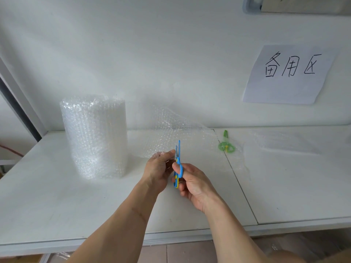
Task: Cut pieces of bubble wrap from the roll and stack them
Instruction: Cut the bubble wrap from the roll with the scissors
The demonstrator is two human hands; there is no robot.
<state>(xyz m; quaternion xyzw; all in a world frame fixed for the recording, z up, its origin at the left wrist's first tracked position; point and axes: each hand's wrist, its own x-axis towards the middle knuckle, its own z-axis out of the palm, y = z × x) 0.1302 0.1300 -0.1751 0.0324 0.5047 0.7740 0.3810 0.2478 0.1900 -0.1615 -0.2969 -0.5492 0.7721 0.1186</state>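
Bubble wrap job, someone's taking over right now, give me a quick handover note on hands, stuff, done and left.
Left hand: pinching the near edge of the unrolled sheet.
Right hand: holding the blue scissors, blades up at that edge; cut looks just starting.
Roll: upright on the table, left, sheet trailing right.
Cut pieces: lying flat at far right; count unclear.
Green scissors: unused, mid-table.
Left: finish this cut, add the piece to the stack.

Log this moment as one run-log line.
step: cutting | right hand: blue scissors, blades up | left hand: pinching sheet edge | roll: upright, left | cut pieces: right
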